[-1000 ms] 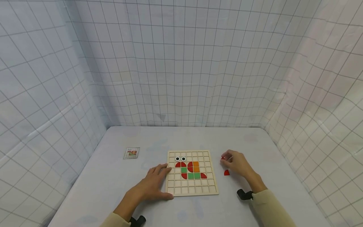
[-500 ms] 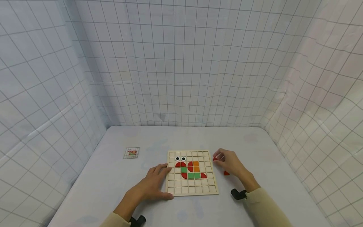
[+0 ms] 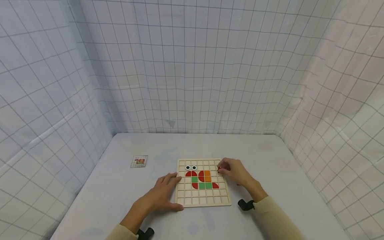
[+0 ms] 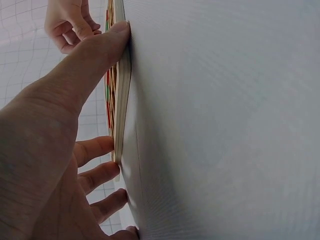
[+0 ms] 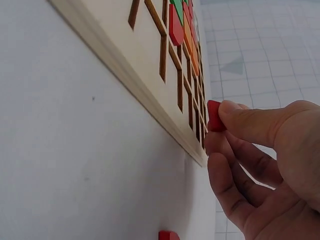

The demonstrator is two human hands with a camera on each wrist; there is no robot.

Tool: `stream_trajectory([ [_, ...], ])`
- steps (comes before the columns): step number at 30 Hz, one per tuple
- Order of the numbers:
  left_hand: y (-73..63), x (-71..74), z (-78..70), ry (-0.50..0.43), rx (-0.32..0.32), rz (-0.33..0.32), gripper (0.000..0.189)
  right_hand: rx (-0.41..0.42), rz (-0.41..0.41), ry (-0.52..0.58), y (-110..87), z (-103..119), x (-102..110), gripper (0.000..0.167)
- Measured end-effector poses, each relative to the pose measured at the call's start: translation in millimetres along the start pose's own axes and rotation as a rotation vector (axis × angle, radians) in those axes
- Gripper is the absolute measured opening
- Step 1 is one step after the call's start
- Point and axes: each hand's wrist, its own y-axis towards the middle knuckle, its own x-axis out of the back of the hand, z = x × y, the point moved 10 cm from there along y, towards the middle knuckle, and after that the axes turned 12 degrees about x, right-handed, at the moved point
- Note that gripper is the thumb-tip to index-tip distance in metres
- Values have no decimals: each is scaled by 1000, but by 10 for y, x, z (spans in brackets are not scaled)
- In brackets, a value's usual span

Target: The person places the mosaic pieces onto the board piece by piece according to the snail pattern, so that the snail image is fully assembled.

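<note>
A wooden grid board (image 3: 195, 201) lies on the table, with red, green and orange tiles and two eye tiles (image 3: 191, 168) set in its cells. Over its right side, my right hand (image 3: 236, 169) pinches a red tile (image 5: 215, 116) between thumb and fingers, above the upper right cells. My left hand (image 3: 161, 194) spreads along the board's left side. Its thumb (image 4: 111, 42) touches the near edge, and two fingertips are at the side edge in the left wrist view. Another red tile (image 5: 169, 235) lies on the table, mostly hidden under the right hand in the head view.
A small picture card (image 3: 139, 161) with a coloured figure on a grid lies left of the board. The white table (image 3: 192, 226) is surrounded by grid-patterned curtains (image 3: 192, 83). Black wrist mounts (image 3: 246, 205) stick out from both wrists near the table.
My right hand has moved left with the red tile, from beside the board to over its right edge. The loose red tile is now mostly covered. My left hand stays in place.
</note>
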Motion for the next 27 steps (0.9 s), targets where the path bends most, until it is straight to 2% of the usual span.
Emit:
stream_trajectory([
  [6,-1,-2,8,-3,6,6,119,-4,33,28,61,65,-113,7],
  [12,-5,10,-6,-6,1,6,118,19,65,9,110,128,-186,6],
  [21,7,1,4,-1,0,3,118,46,68,-20,150,173,-217,5],
  [27,9,-9,8,-4,3,8,119,26,77,-1,162,155,-226,6],
])
